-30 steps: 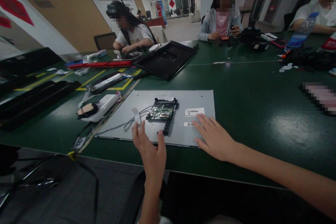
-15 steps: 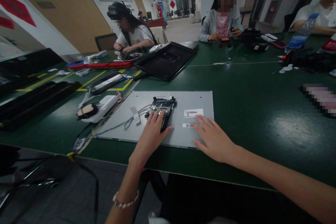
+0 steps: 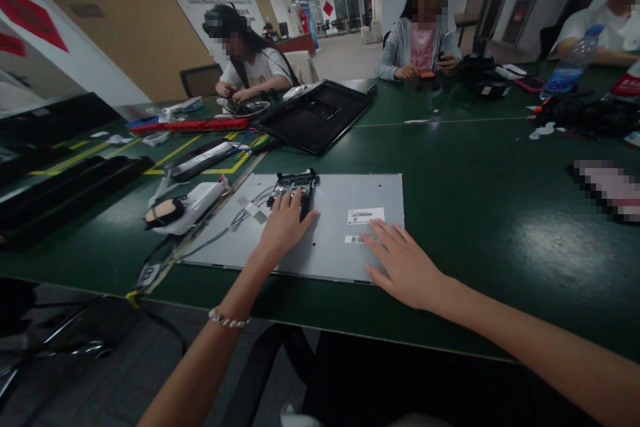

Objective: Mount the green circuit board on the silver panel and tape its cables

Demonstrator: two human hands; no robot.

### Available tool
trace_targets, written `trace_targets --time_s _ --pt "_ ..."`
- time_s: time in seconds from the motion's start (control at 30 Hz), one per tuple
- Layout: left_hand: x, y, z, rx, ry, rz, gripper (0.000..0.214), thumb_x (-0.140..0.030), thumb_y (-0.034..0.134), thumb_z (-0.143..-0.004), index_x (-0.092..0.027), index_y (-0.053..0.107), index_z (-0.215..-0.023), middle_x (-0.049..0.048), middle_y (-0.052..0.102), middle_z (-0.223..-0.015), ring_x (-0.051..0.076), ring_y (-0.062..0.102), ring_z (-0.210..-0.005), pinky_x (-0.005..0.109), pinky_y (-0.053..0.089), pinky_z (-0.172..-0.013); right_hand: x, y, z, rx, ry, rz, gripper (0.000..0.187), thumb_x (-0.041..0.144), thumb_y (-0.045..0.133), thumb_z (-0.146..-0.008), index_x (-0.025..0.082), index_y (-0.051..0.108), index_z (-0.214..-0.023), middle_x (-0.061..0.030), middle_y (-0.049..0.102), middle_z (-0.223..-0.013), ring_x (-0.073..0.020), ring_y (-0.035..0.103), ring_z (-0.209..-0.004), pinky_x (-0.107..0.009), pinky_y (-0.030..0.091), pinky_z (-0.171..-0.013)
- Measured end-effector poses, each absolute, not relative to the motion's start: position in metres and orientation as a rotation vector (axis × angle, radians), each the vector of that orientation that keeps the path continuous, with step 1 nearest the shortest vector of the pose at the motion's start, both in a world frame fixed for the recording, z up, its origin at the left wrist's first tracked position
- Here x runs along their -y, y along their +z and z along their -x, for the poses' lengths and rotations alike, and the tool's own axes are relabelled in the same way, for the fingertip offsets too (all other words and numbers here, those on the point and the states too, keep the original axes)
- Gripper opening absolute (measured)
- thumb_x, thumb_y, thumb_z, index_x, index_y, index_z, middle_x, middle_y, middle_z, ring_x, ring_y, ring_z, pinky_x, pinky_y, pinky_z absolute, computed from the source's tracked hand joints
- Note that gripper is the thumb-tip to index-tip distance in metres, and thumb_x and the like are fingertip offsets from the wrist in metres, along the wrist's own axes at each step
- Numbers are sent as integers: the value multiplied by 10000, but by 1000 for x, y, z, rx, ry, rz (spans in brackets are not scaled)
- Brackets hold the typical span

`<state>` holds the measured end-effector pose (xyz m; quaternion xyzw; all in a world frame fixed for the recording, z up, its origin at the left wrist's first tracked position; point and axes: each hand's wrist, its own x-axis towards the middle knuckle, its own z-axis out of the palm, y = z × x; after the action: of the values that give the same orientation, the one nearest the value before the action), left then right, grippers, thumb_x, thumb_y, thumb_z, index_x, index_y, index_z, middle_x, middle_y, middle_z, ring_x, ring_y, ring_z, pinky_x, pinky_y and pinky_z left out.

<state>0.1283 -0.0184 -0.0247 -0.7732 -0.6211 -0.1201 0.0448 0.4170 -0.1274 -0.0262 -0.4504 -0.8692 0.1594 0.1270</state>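
Observation:
My left hand (image 3: 281, 227) rests with spread fingers on a circuit board in a black frame (image 3: 300, 180), its thumb apart at the right side. The fingers cover the board's near part. Beneath lies a flat silver-grey display panel (image 3: 335, 253), back side up. Grey cables (image 3: 239, 215) run from the board toward the panel's left, with a piece of tape (image 3: 254, 210) across them. My right hand (image 3: 405, 263) lies open on the panel's right part, fingertips beside a white label (image 3: 365, 215) and partly over a smaller barcode label (image 3: 354, 239).
A black monitor housing (image 3: 315, 117) lies beyond the panel. To the left are a white device with a round tan pad (image 3: 187, 208), cables and long black parts (image 3: 70, 190). A phone (image 3: 607, 187) and bottle (image 3: 570, 67) stand right. Several people sit across the table.
The circuit board has slid away from me and to the left across the panel, with my left hand on it. Its cables and tape have shifted. My right hand stays nearly in place.

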Motion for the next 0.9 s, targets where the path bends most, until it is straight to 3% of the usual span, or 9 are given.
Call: trace_targets --time_s 0.17,0.27,0.43,0.63,0.8,0.9 --pt "0 -6 -124 1949 -338 2315 657 -483 392 -946 -64 403 -1452 226 458 -1463 344 395 -1384 502 308 -1134 127 -29 -416 2525 436 1320 653 517 342 -1001 131 379 -1525 -165 218 -1629 -302 169 -1500 -504 166 -1204" --pt "-33 5 -124 1906 -379 2374 580 -339 341 -958 -24 394 -1442 214 470 -1465 290 427 -1372 417 308 -1149 127 -31 -416 2521 433 1314 653 518 339 -1001 132 375 -1527 -164 219 -1629 -300 170 -1499 -498 164 -1205" --pt "-87 4 -121 2042 -220 2510 508 -157 356 -891 -103 471 -1383 150 599 -1357 261 575 -1232 361 422 -1038 126 -31 -416 2516 435 1301 646 519 351 -998 139 388 -1519 -159 218 -1630 -297 173 -1500 -500 167 -1204" --pt "-110 -6 -118 2047 -96 2516 499 -176 370 -901 -93 484 -1380 176 587 -1368 292 587 -1216 368 428 -1014 125 -30 -416 2520 439 1300 641 511 355 -997 136 394 -1516 -168 233 -1625 -299 175 -1499 -503 171 -1203" --pt "-109 -4 -116 1988 -272 2566 518 -154 376 -902 -126 469 -1411 118 560 -1415 243 536 -1288 322 396 -1065 125 -29 -418 2517 457 1300 657 544 335 -998 152 380 -1523 -139 226 -1633 -289 182 -1499 -502 173 -1204" --pt "-102 3 -103 1930 -386 2521 503 -156 376 -913 -89 484 -1399 124 555 -1415 234 523 -1293 332 371 -1099 125 -27 -418 2516 461 1303 649 534 339 -999 153 381 -1524 -140 225 -1632 -286 180 -1499 -500 176 -1204"
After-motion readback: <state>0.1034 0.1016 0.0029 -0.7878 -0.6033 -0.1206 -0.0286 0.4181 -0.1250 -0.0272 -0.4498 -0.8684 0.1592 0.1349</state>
